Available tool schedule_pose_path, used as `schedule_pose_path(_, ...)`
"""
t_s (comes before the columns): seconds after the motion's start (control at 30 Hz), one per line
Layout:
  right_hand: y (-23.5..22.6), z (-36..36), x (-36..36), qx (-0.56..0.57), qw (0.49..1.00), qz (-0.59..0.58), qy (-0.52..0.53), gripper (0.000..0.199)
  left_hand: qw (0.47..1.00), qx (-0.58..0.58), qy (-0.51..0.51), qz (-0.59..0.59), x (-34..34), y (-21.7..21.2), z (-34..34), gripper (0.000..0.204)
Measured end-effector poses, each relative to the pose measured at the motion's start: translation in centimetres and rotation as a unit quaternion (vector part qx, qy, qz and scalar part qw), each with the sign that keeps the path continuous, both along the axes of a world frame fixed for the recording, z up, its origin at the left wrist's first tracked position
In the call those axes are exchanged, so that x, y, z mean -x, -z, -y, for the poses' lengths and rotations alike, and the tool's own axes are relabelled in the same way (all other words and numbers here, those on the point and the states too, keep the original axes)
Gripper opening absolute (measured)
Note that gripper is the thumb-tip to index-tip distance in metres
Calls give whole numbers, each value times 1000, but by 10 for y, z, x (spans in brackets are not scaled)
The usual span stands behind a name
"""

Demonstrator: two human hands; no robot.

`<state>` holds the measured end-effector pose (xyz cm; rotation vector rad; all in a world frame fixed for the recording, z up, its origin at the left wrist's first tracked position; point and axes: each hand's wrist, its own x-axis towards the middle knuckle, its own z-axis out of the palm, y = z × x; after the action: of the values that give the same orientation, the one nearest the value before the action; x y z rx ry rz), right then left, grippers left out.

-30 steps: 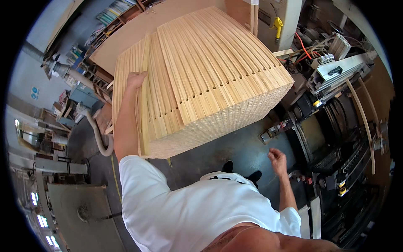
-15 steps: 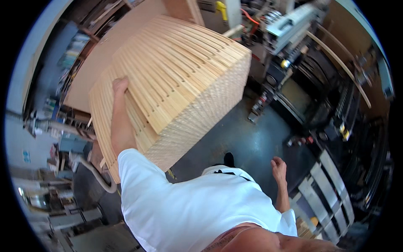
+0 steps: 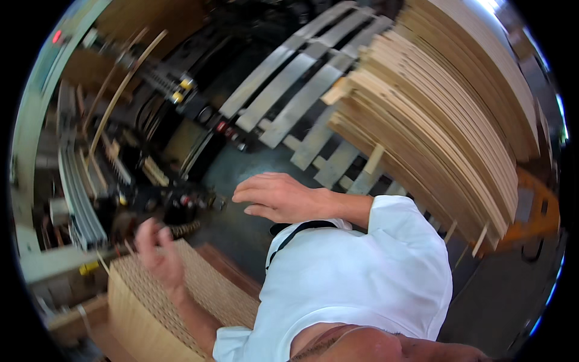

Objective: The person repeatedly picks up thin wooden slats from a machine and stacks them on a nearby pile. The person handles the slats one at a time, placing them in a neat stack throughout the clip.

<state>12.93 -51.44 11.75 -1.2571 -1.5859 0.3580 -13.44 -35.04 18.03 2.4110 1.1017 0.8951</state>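
Observation:
My left hand [image 3: 161, 256] is raised just beyond the edge of a stack of pale wooden boards [image 3: 129, 311], blurred by motion. Its fingers are apart and hold nothing. My right hand [image 3: 278, 196] hovers in front of my waist, above the dark floor, with its fingers stretched out toward the left and nothing in them. To the right, a tall pile of long wooden boards [image 3: 431, 130] lies beyond my right arm, with small wooden sticks poking out between its layers. Neither hand touches any wood that I can make out.
A grey slatted pallet [image 3: 307, 81] lies ahead, beside the long boards. Machinery with red and black parts [image 3: 232, 133] stands at the left, along with a ribbed metal rail [image 3: 84, 205]. An orange frame [image 3: 537, 208] sits at the far right.
My view has swung to the right, away from the grooved board stack. My left hand has come off that stack, and my right hand has moved in front of my body.

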Motion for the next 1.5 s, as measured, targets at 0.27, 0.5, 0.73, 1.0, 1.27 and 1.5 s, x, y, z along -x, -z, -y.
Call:
schedule_pose_path(0.27,-46,207,-154,77,743,307,590,28,939,272,211,24,-147,165,18,31)
schedule_pose_path(0.5,-35,309,-181,189,618,300,701,22,943,253,207,-67,-176,208,-17,34)
schedule_pose_path(0.73,-40,291,-186,220,663,376,609,18,961,236,132,-64,-141,266,-129,35)
schedule_pose_path(1.0,-132,131,-176,145,650,504,550,40,984,162,1,-74,-141,248,-357,36)
schedule_pose_path(1.27,-145,-112,-95,190,773,391,462,45,967,42,-131,-214,-174,181,-622,61)
schedule_pose_path(1.5,-140,-262,-58,235,794,429,362,46,938,27,-137,-318,-213,150,-741,82)
